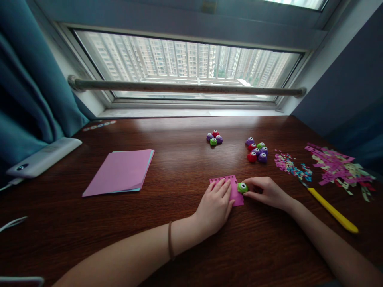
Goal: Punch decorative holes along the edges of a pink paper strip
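Head view: my left hand (216, 204) lay flat, fingers spread, pinning a small pink paper piece (231, 190) to the dark wood table (179, 175). My right hand (265, 192) pinched a small green punch (242, 187), seated on the paper's right edge. A row of holes ran along the paper's top edge (so that side looked done). The right edge seemed barely started, as far as I could judge, and the rest of the sheet was under my palm.

Further back sat two clusters of little punches, four (214, 137) and a larger group (256, 150). A heap of punched confetti (289, 163) and cut strips (338, 167) lay at right, suggesting much work behind. A stack of pink sheets (121, 171) waited at left, seemingly unused.

A yellow handle (332, 209) lay near my right wrist; its tip was too dim to identify.
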The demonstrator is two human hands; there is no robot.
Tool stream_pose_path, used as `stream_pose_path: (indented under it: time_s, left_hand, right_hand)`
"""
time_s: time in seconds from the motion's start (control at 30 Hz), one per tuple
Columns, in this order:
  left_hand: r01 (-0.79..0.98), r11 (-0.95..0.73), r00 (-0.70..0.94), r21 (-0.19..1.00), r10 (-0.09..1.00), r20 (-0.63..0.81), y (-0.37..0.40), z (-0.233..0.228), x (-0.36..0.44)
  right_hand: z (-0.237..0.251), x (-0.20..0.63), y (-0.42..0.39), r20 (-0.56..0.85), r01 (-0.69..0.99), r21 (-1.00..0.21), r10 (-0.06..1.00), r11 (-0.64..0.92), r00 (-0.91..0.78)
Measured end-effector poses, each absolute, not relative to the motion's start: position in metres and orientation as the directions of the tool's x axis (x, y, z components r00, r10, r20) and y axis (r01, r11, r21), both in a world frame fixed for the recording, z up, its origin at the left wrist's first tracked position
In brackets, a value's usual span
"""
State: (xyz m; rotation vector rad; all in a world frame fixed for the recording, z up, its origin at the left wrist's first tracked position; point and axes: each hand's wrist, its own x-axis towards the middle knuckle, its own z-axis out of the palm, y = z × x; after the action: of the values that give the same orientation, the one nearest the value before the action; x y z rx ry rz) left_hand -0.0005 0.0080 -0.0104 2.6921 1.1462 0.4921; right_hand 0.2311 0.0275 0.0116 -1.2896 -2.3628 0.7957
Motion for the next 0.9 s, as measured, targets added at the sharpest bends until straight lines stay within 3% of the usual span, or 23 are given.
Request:
stream_pose_path:
  time_s: [0.9]
  left_hand:
    - [0.667, -0.708, 0.673, 0.232, 0.706, 0.220, 0.0079, -0.0105, -0.0004]
  right_hand:
    - [0.0095, 0.2270, 0.0282, 0.082, 0.660, -0.551, 0.820, 0.510, -0.566]
